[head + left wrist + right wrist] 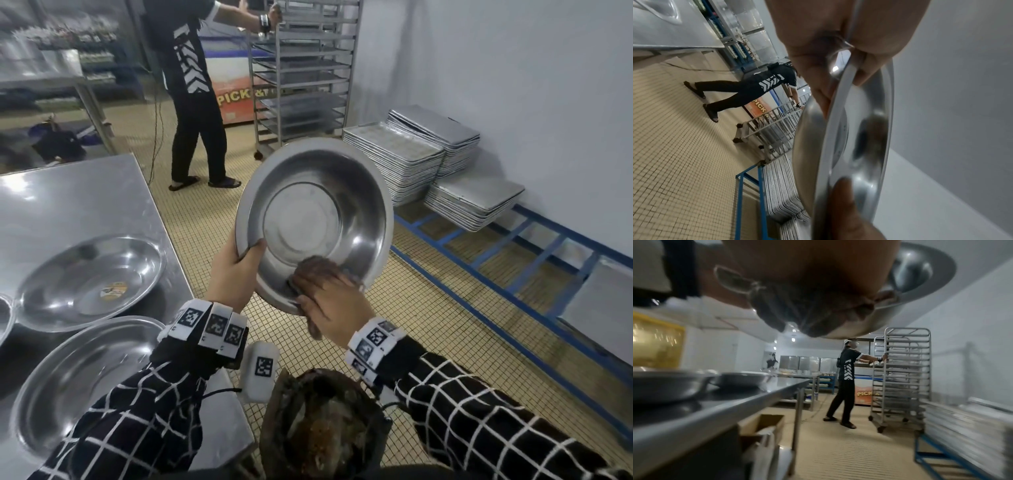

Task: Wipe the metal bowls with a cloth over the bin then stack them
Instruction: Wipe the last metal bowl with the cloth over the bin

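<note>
I hold a large metal bowl (318, 212) tilted up in front of me, its inside facing me. My left hand (236, 270) grips its left rim, thumb inside. My right hand (329, 301) presses a dark brownish cloth (317, 267) against the bowl's lower inner wall. In the left wrist view the bowl (863, 129) runs edge-on past my fingers (818, 53). The right wrist view shows the cloth (797, 313) bunched under my palm against the bowl (920, 272). The bin (325, 428), full of brown waste, stands right below the bowl.
Two more metal bowls (92, 274) (78, 380) rest on the steel table (68, 195) at my left. Another person (195, 92) pushes a tray rack (305, 68) beyond. Stacked baking trays (411, 154) sit on a blue frame (513, 274) along the right wall.
</note>
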`<state>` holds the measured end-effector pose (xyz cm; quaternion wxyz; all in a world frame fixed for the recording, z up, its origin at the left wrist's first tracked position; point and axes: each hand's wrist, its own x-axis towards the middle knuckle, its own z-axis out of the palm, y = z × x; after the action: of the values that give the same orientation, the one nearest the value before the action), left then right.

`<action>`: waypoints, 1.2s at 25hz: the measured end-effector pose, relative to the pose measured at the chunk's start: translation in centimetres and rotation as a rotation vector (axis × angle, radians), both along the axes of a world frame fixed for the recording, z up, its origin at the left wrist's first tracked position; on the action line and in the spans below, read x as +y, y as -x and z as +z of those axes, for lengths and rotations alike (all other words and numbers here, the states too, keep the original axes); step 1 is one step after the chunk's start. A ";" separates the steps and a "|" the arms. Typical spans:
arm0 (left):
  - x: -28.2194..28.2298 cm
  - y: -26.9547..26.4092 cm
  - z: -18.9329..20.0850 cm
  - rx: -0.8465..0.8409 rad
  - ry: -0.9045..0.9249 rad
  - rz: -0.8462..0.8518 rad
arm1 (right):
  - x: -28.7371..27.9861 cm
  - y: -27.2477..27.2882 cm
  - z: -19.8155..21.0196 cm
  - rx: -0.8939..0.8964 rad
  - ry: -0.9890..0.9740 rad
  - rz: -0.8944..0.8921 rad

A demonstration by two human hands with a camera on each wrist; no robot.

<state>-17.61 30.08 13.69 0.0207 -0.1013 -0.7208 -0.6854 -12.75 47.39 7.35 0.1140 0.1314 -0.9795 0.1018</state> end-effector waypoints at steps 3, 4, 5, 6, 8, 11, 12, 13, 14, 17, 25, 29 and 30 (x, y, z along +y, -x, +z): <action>-0.2 0.2 0.0 0.024 0.044 -0.009 | 3.7 1.9 0.0 -0.024 -0.266 -0.138; 0.0 0.2 0.0 0.039 0.068 -0.003 | 4.1 2.2 -0.1 -0.034 -0.287 -0.174; 0.2 0.3 0.1 0.050 0.086 0.011 | 3.9 2.3 -0.1 -0.051 -0.276 -0.187; 0.4 0.3 0.1 0.057 0.104 0.026 | 3.1 2.2 -0.3 -0.073 -0.223 -0.170; 0.8 0.4 0.2 0.074 0.142 0.038 | 0.2 1.4 -0.8 -0.099 0.005 -0.089; 1.0 0.5 0.4 0.077 0.138 0.030 | -1.9 -0.6 -1.4 -0.055 0.221 -0.109; 0.8 0.7 0.4 0.068 0.129 0.025 | -1.1 -0.9 -1.4 -0.036 0.151 -0.125; 0.7 0.9 0.3 0.058 0.126 0.015 | 0.2 -1.1 -1.3 -0.018 0.046 -0.146; 0.5 1.1 0.1 0.049 0.129 0.003 | 1.8 -1.0 -1.3 -0.010 -0.063 -0.188; 0.5 1.0 -0.7 -0.003 0.148 -0.011 | 6.6 0.3 -0.6 -0.034 -0.269 -0.366; 0.0 0.9 -1.1 -0.198 0.138 -0.068 | 10.6 1.5 3.5 0.117 0.432 -0.348; -1.0 1.8 -1.4 -0.204 0.129 -0.133 | 9.8 0.6 4.2 0.117 0.707 -0.493; -1.1 2.0 -1.4 -0.193 0.117 -0.132 | 9.6 0.3 3.9 0.108 0.715 -0.553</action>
<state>-19.65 28.96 12.32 -0.1000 -0.0831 -0.7499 -0.6487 -13.07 56.95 11.25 0.2258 -0.1777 -0.8737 0.3925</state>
